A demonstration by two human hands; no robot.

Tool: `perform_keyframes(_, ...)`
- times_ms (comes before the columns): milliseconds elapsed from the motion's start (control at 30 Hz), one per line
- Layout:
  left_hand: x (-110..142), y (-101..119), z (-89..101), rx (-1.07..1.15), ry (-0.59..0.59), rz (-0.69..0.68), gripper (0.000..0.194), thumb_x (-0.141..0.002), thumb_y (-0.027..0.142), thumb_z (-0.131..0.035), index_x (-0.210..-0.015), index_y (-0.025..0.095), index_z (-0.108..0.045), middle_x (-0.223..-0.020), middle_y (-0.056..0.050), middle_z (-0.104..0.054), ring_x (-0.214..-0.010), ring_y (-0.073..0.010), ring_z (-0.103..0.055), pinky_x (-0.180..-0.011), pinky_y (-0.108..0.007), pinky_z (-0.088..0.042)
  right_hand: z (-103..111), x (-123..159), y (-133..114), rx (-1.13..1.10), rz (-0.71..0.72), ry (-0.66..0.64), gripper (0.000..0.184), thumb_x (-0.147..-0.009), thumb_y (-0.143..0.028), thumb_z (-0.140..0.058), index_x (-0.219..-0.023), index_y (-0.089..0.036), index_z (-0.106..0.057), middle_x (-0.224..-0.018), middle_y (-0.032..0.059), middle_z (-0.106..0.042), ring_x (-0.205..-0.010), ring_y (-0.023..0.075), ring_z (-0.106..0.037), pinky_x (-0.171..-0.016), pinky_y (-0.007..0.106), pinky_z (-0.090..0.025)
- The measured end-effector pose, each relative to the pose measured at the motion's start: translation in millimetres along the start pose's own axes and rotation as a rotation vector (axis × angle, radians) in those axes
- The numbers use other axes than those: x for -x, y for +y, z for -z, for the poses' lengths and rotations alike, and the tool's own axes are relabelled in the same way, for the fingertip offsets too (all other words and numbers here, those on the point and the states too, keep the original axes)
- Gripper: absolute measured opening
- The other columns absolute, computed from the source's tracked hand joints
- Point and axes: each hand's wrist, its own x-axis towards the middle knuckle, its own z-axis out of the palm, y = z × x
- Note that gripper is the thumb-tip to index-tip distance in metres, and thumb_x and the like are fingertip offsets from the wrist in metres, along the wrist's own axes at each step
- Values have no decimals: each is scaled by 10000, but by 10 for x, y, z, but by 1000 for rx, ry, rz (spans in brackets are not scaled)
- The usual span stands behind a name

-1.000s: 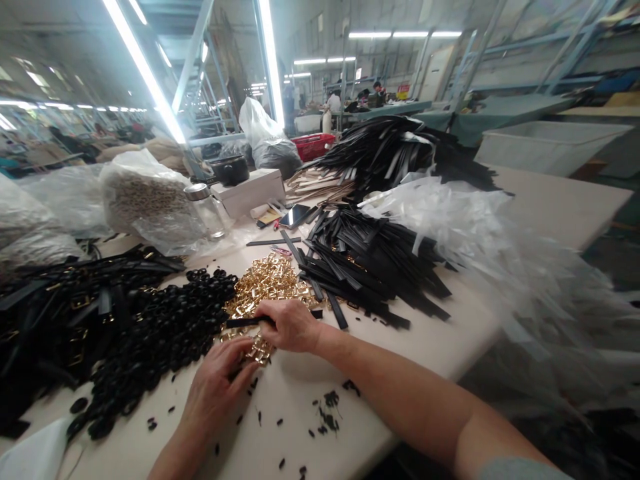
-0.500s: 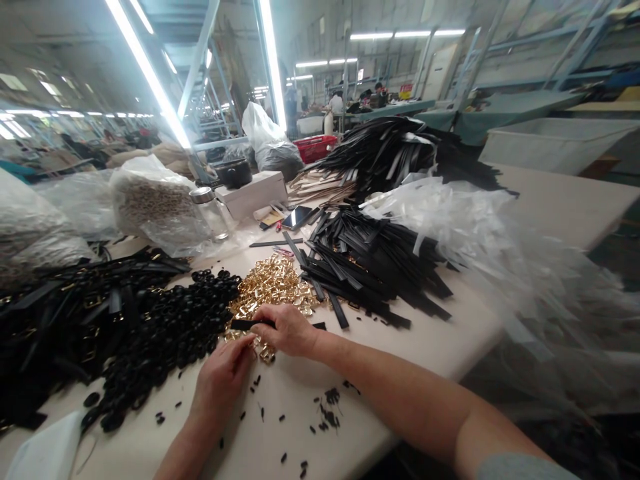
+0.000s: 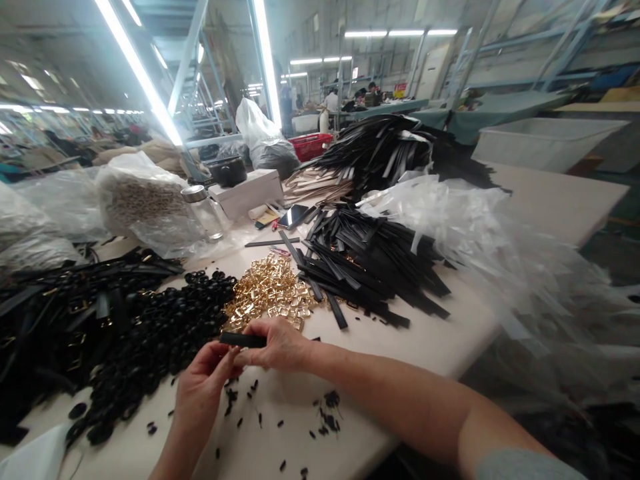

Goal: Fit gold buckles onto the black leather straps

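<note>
My right hand (image 3: 280, 343) pinches a short black strap (image 3: 243, 340) and holds it level just above the table. My left hand (image 3: 203, 387) meets the strap's left end with closed fingertips; whether a gold buckle sits between them is hidden. Behind both hands lies a heap of gold buckles (image 3: 270, 293). Left of it spreads a heap of black loops (image 3: 160, 340). A pile of black straps (image 3: 365, 260) lies to the right of the buckles.
Finished black straps with buckles (image 3: 55, 313) pile up at far left. Clear plastic bags (image 3: 465, 227), a glass jar (image 3: 203, 210), a white box (image 3: 247, 190), a phone (image 3: 293, 215) and bagged parts (image 3: 145, 200) stand behind. Small black scraps (image 3: 325, 410) dot the table (image 3: 430, 333) near its front edge.
Both hands have lifted off the gold buckle heap and drawn toward me. The black strap has risen with the right hand, and the left fingertips have come up to its end.
</note>
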Motion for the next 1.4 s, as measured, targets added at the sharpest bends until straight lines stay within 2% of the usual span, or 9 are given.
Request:
perform_keyframes(167,36,37,-51,-16,-2,-36,430,-597,486,-861,-873,191,-716,-725,-13,-701,-596,-136,-606,-572,-227,-520,6,18,-69,149,69,84,189,-755,-346,-729,-800,-175,-663,-676,-44,-579,-626,68,-498,-573,185,-344)
perform_keyframes(333,57,53,-57,-33,-24,-44,444,-588,509,-857,-877,195,-735,-727,-34,-710,-609,-163,-637,-588,-253,-538,51,-19,-74,124,0,47,136,-799,-275,-668,-743,-154,-639,-584,-59,-528,-551,55,-447,-529,179,-310)
perform_keyframes(567,21,41,40,-75,-36,-34,405,-633,509,-829,-846,179,-730,-673,-28,-687,-587,-152,-616,-578,-246,-524,129,-24,-64,97,-20,26,341,-815,-475,-677,-736,-146,-639,-592,-46,-535,-563,60,-455,-530,183,-313)
perform_keyframes(667,-25,-7,96,-66,-7,-36,391,-636,484,-835,-848,176,-721,-675,-22,-683,-585,-147,-611,-573,-241,-520,162,-41,-54,-37,15,58,439,-903,-563,-533,-809,-151,-654,-603,-35,-560,-549,66,-490,-547,189,-357)
perform_keyframes(767,-52,-51,133,-32,15,-38,379,-640,469,-837,-850,177,-717,-720,-27,-697,-599,-146,-615,-581,-245,-526,183,-81,-25,-81,-15,86,344,-951,-448,-497,-906,-161,-681,-603,-37,-572,-518,65,-500,-544,190,-373)
perform_keyframes(867,-59,-72,147,12,30,-40,369,-640,440,-844,-868,180,-716,-744,-25,-704,-613,-144,-619,-601,-245,-534,191,-101,-11,83,-42,111,186,-894,-321,-605,-897,-173,-718,-594,-45,-563,-534,60,-477,-549,185,-344)
perform_keyframes(1000,-63,-52,144,122,52,-11,376,-605,414,-869,-850,174,-717,-755,-19,-703,-609,-129,-611,-580,-223,-527,181,-65,-30,235,19,-14,159,-862,-307,-658,-944,-210,-754,-620,-48,-584,-577,59,-476,-571,179,-328)
perform_keyframes(1167,-103,-2,169,296,86,103,404,-511,375,-916,-795,161,-723,-731,-4,-682,-578,-96,-579,-547,-180,-514,165,-36,-25,44,-25,-183,202,-890,-314,-624,-1008,-196,-738,-582,-61,-566,-520,46,-485,-543,159,-347)
perform_keyframes(1400,-109,-6,152,375,33,168,401,-506,339,-933,-807,161,-736,-797,2,-681,-601,-68,-575,-557,-137,-519,160,-9,-64,-54,-30,-226,198,-895,-315,-613,-965,-166,-722,-560,-68,-540,-468,37,-449,-496,149,-338)
